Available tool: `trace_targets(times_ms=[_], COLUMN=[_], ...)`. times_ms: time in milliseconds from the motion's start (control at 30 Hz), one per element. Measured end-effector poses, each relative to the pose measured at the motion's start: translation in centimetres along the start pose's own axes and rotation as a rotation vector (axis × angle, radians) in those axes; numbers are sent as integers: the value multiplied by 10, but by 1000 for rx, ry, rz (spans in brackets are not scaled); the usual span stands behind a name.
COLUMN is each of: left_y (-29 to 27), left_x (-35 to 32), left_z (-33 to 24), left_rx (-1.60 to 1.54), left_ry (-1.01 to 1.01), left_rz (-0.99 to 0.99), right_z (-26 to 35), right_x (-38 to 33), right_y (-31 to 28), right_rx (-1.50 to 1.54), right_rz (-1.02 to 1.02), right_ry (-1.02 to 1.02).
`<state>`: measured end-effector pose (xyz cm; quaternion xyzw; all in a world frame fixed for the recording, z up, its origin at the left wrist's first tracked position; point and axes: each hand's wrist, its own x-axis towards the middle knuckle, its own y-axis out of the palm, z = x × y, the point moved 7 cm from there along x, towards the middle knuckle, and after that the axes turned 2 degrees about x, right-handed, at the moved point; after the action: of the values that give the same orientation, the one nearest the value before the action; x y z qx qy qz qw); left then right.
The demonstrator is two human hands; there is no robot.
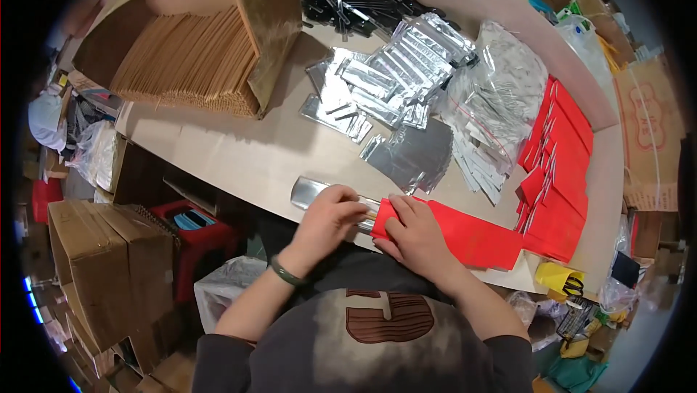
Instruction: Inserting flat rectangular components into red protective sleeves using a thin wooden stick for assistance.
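At the table's near edge, my left hand pinches a long silver packet whose rounded end sticks out to the left. The packet's other end meets the opening of a red paper sleeve; how far in it reaches is hidden by my fingers. A thin tan strip shows at that opening, too small to name. My right hand grips the sleeve's left end, thumb and fingers bent over it. The sleeve lies flat, stretching right toward a fanned stack of red sleeves.
Beyond my hands lie silver foil packets, dark grey flat packets and a clear bag of white packets. Black slim pieces are heaped at the back. An open carton of brown sticks stands at the far left. Low walls edge the table.
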<state>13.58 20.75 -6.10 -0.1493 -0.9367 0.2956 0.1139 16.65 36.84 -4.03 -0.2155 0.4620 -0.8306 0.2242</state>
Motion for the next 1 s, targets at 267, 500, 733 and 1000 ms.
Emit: trace_targets(times_ms=[267,500,733,1000], left_y=[28,4,29,42], left_x=[1,28,17,17], left_z=[-40,-28,-43,-40], left_rx=[-191,536,-159,-160], left_ry=[-91,210,-105,-239], left_rz=[177,258,559,457], right_z=[-6,-30,-83,-40], right_x=[1,-9,-75,-39], right_y=[-2,-58,-108,-55], right_rx=[-19,147,-2,-22], right_rz=[-48,99,162,-112], right_ry=[114,-121,287,351])
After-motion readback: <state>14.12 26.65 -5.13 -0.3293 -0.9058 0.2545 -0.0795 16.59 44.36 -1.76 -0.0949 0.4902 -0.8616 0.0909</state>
